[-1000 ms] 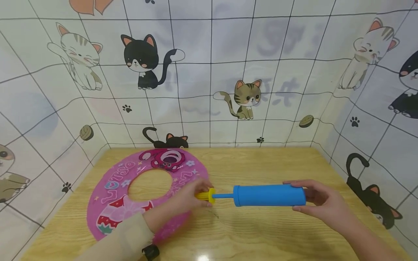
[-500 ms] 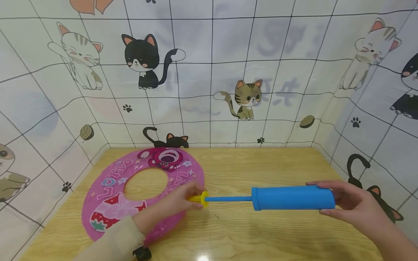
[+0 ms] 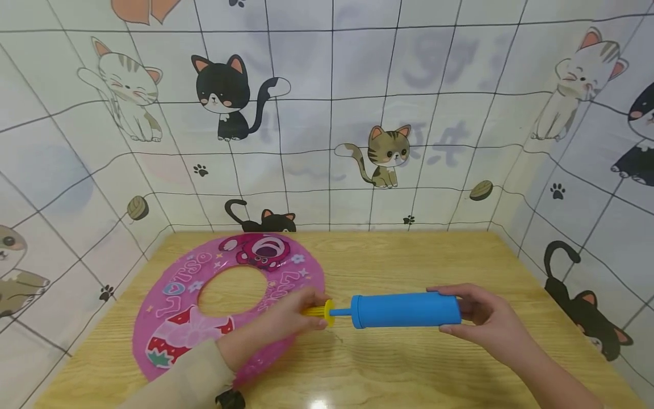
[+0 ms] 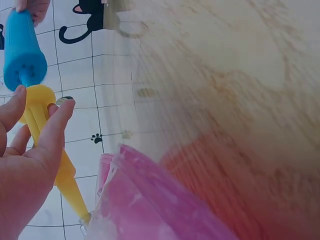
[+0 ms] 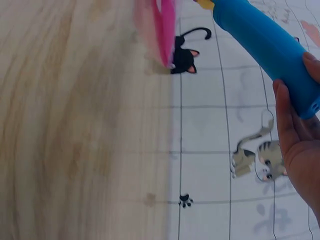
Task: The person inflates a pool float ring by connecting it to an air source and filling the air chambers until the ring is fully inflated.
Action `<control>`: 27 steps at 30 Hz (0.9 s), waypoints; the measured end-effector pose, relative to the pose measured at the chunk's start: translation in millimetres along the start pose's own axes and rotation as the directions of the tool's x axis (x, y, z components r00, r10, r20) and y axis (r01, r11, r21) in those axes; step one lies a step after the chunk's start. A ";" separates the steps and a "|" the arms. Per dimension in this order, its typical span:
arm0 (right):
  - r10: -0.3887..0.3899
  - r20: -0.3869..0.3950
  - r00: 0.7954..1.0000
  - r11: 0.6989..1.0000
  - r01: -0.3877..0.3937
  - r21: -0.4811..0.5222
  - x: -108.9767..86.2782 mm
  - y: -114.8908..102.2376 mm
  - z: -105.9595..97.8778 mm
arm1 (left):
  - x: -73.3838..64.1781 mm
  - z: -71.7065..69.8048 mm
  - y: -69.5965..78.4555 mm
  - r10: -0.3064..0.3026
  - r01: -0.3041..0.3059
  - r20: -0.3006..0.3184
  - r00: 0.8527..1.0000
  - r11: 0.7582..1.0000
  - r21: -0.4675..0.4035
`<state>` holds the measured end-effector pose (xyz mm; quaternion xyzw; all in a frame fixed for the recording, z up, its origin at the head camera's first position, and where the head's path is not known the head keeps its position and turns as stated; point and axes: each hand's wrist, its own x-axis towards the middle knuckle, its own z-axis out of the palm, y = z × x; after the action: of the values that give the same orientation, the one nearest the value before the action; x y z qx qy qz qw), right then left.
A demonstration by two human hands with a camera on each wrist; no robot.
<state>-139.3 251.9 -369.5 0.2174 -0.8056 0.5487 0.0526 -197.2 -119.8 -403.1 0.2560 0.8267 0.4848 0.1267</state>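
Observation:
Between my hands a blue hand pump (image 3: 406, 311) lies roughly level, a short length of its blue rod showing next to its yellow end (image 3: 319, 312). My left hand (image 3: 293, 311) pinches that yellow part between thumb and fingers. In the left wrist view its yellow nozzle (image 4: 74, 197) tapers down to a clear valve (image 4: 86, 220) on the pink swim ring (image 4: 145, 200). My right hand (image 3: 487, 318) grips the far end of the blue barrel (image 5: 272, 42), thumb on one side and fingers on the other. The swim ring (image 3: 163, 301) lies flat under my left forearm.
The wood-grain table (image 3: 398, 369) carries the ring at its left. A white grid-patterned cloth (image 3: 306, 130) with printed cats rises behind and on both sides. A dark band (image 3: 230, 399) sits by the left sleeve (image 3: 194, 375).
The right hand first drew the barrel rightward, baring more rod, then pushed it back left, so less rod shows now. The left hand and ring shifted slightly left, then back right.

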 end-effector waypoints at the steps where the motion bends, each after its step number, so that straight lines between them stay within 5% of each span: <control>1: 0.009 0.000 1.000 1.000 -0.009 0.014 1.1 1.0 4.4 | 0.9 0.8 0.8 0.000 0.000 0.001 1.000 1.000 0.002; 9: 0.108 0.003 0.994 0.991 -0.108 0.076 5.8 6.3 33.9 | 4.9 4.0 1.4 0.031 -0.032 0.029 0.999 0.999 0.032; 14: 0.162 0.011 0.987 0.985 -0.162 0.052 1.9 3.5 33.7 | 3.5 -0.4 -2.3 0.018 -0.019 0.028 0.999 0.999 0.035; 21: 0.007 -0.007 1.000 0.995 -0.007 -0.097 -8.4 2.8 0.9 | 0.6 -11.9 -10.7 0.011 -0.011 0.026 1.000 1.000 -0.004; 27: -0.083 0.006 0.997 0.993 0.083 -0.088 -20.8 4.9 -27.8 | -4.0 -21.7 -17.4 0.024 -0.024 0.040 0.999 1.000 0.004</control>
<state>-126.8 284.6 -369.5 0.2485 -0.8195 0.5096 0.0840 -209.0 -144.9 -407.6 0.2759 0.8220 0.4791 0.1366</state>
